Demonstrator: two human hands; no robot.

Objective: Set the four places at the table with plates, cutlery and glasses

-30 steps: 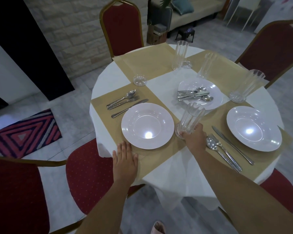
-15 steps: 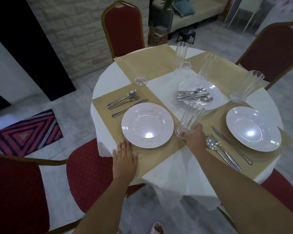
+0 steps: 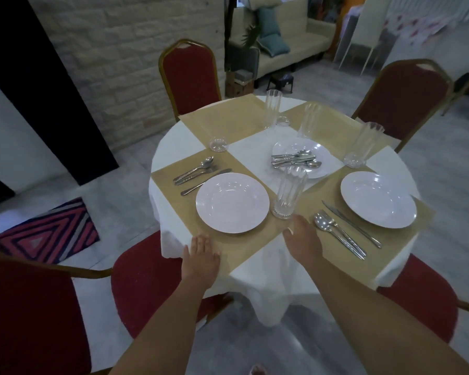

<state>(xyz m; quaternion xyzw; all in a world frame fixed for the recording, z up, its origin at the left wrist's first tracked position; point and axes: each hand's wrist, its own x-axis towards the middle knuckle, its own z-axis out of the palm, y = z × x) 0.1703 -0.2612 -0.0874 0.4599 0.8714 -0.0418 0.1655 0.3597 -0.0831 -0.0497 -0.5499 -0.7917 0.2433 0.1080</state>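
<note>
I see the ribbed glass (image 3: 290, 193) upright on the tan placemat (image 3: 244, 247), just right of the near plate (image 3: 232, 203). My right grip (image 3: 303, 239) sits just beside its base, fingers relaxed, holding nothing. My left grip (image 3: 200, 255) lies flat, fingers straight, on the tabletop (image 3: 171, 147) edge.

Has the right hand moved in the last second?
Yes. The right hand let go of the glass and drew back toward the near edge of the table; the glass stays beside the plate.

Right hand (image 3: 303, 239) no longer grips ribbed glass (image 3: 290, 193); now just clear of its base, toward desk (image 3: 255, 274) near edge.
</note>
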